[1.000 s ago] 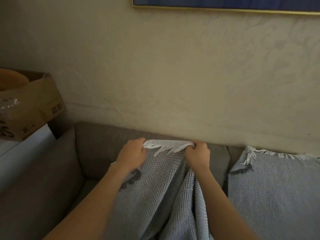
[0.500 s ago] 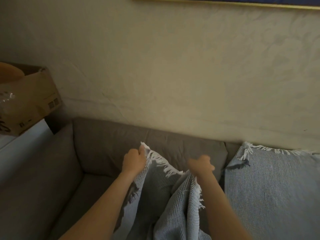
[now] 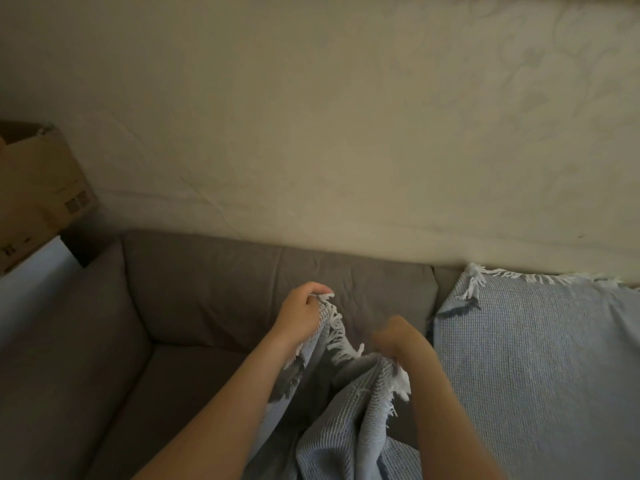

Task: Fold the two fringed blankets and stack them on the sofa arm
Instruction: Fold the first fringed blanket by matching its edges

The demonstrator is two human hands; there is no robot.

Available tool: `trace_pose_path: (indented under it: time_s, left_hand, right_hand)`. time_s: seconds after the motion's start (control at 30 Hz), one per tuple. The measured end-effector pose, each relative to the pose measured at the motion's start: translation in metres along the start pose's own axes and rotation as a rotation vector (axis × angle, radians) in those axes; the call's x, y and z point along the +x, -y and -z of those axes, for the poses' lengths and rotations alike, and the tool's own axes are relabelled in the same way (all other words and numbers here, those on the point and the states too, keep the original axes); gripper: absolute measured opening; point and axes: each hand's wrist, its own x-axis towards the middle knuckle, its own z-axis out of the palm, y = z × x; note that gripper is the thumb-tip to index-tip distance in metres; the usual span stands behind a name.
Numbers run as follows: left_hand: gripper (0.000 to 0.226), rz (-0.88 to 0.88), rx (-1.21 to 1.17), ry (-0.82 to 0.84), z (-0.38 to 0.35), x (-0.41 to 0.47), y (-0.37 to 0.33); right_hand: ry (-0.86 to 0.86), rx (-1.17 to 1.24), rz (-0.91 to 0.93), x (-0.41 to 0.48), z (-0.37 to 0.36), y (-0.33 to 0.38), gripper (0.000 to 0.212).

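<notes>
With both forearms entering from the bottom of the frame, I read the left hand [image 3: 300,315] at centre, fingers curled and pinched closed on the fringed top edge of the held blanket [image 3: 341,424]. The right hand [image 3: 398,336] sits lower and just to the right of it, motion-blurred; it appears clenched on the same edge, with white fringe [image 3: 401,382] showing beside the wrist, but I cannot tell the exact grip. The two hands are near each other and not touching. Between them the fringed edge sags in a shallow curve.

The held blanket is pale blue-grey with a waffle weave. It hangs bunched in vertical folds from both hands toward the bottom centre of the frame, in front of the sofa seat [image 3: 180,393].

The second blanket [image 3: 540,368], same weave and colour, lies spread flat at the right of the frame, over the seat and up the backrest. Its fringed edge runs along the top of the backrest and one corner is turned over at its upper left. It is beside the right forearm; I cannot tell whether they touch.

The sofa backrest [image 3: 242,282] is grey-brown and spans the middle of the frame. The sofa arm [image 3: 69,341] occupies the lower left. A cardboard box [image 3: 38,188] stands at the left edge, beyond the arm. The beige wall [image 3: 329,126] fills the upper half.
</notes>
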Motion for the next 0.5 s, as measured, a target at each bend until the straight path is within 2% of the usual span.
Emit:
trace_pose_path:
  time_s: [0.17, 0.23, 0.33, 0.4, 0.5]
  left_hand:
    - [0.047, 0.025, 0.001, 0.029, -0.009, -0.001, 0.001]
    - [0.045, 0.028, 0.028, 0.093, -0.010, -0.003, 0.000]
    - [0.048, -0.024, 0.038, 0.224, -0.012, -0.007, -0.007]
    - [0.053, -0.073, 0.008, 0.394, -0.012, -0.011, -0.012]
    - [0.057, -0.082, 0.058, 0.562, -0.010, -0.011, -0.013]
  right_hand:
    - [-0.041, -0.103, 0.029, -0.005, 0.004, -0.018, 0.016]
    - [-0.112, -0.026, 0.160, -0.009, 0.008, -0.015, 0.030]
    - [-0.135, 0.104, 0.491, -0.027, 0.015, -0.001, 0.053]
    - [-0.095, 0.202, 0.685, -0.040, 0.018, 0.008, 0.053]
    - [-0.109, 0.270, 0.794, -0.049, 0.024, 0.015, 0.046]
